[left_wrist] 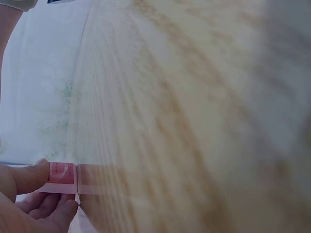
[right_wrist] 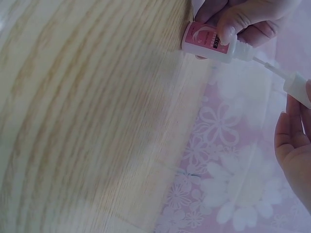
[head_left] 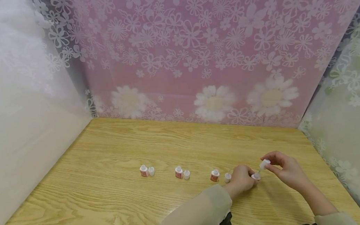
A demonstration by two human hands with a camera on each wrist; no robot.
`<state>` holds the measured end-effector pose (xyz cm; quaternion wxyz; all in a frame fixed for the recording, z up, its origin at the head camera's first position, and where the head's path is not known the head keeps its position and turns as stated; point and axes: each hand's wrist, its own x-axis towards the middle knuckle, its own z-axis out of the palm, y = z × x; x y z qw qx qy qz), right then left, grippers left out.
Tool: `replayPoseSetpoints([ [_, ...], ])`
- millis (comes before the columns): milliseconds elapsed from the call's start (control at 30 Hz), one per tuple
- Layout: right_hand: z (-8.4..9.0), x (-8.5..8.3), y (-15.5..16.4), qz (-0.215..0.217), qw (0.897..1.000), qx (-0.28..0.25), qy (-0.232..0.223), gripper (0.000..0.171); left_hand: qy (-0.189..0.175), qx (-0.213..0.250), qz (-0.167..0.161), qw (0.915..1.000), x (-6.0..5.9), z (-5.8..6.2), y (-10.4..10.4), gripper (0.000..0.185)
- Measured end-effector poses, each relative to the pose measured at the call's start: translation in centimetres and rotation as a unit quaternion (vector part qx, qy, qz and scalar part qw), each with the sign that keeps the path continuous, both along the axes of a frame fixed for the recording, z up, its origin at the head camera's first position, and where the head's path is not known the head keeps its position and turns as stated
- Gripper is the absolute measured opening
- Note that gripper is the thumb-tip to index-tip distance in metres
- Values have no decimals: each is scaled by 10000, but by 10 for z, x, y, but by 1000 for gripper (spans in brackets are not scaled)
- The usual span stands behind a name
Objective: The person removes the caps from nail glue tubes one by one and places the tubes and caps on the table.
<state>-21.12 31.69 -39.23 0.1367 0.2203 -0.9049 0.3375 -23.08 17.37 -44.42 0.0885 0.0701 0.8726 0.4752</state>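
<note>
1. Bottle [right_wrist: 209, 42], small with a pink label, stands on the wooden table [head_left: 171, 140] inside the curled fingers [right_wrist: 238, 22] of the left hand [head_left: 241, 179]; the thumb presses its label from one side and the other fingers wrap the far side.
2. White cap [head_left: 264, 163] sits pinched between the thumb and fingertips of the right hand [head_left: 287, 170], just above and beside the bottle's neck; the right wrist view shows a thin brush stem [right_wrist: 269, 68] running from the cap down to the bottle's mouth, so the cap is lifted off but the stem is not fully out.
3. Left of the gripping fingers, along the same line on the table, stand three more bottles [head_left: 214, 176] [head_left: 178, 172] [head_left: 144, 171]; each has a loose white cap [head_left: 227, 178] [head_left: 186, 174] [head_left: 151, 171] just to its right, apart from it.
4. Behind the hands hangs a pink flowered curtain [head_left: 187, 57].
</note>
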Motion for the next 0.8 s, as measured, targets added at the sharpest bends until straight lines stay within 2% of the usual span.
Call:
replayPoseSetpoints([
  [333, -2, -1, 1, 30, 10000, -22, 88, 21, -24, 53, -4, 10000, -1, -1, -1, 10],
  [600, -4, 0, 2, 87, 9999, -38, -47, 21, 14, -41, -31, 10000, 0, -2, 0, 11],
  [800, -4, 0, 5, 177, 9993, -331, -50, 25, -25, 116, 26, 9999, 0, -1, 0, 12],
])
